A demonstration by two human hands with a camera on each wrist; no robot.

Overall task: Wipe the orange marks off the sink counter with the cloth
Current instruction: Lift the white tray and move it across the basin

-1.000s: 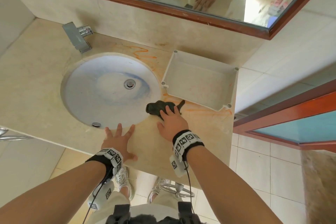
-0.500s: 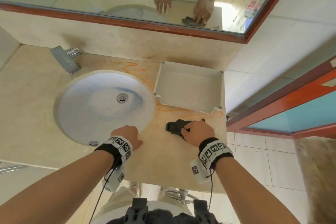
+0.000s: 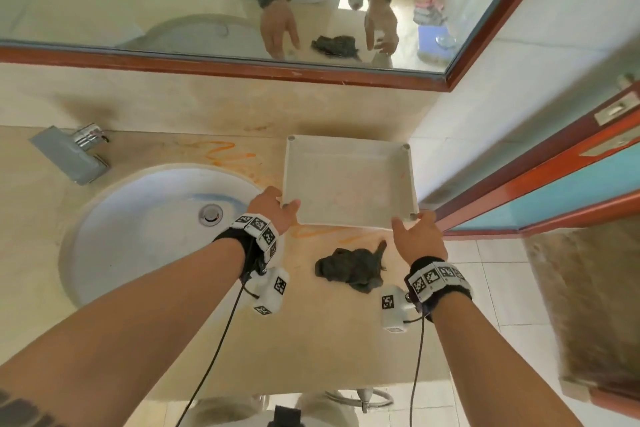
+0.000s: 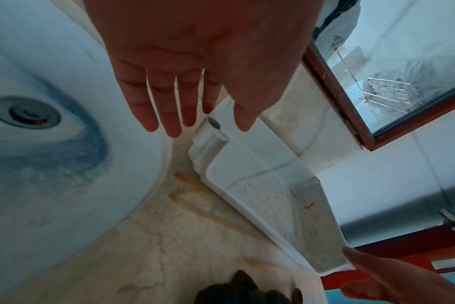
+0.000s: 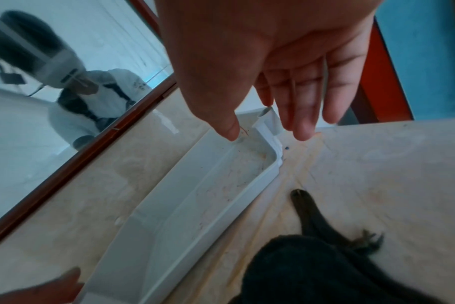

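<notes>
The dark grey cloth [image 3: 349,269] [image 5: 312,265] lies crumpled and free on the beige counter [image 3: 311,333], just in front of the white tray [image 3: 349,141]. Orange marks [image 3: 325,234] [image 4: 185,191] run along the tray's near edge, and more orange marks [image 3: 221,152] sit behind the sink. My left hand [image 3: 280,199] [image 4: 203,125] is at the tray's near-left corner, fingers straight, thumb over the rim. My right hand [image 3: 412,222] [image 5: 265,131] is at the near-right corner, thumb tip inside the tray [image 5: 200,185], fingers outside it.
A round white sink [image 3: 145,236] with a blue smear fills the counter's left, with a chrome faucet [image 3: 72,156] behind it. A wood-framed mirror [image 3: 214,62] runs along the back wall. The counter ends at the right beside a red door frame [image 3: 519,191].
My right hand has let go of the cloth, which now lies still. Both hands have moved forward to the tray's near corners.
</notes>
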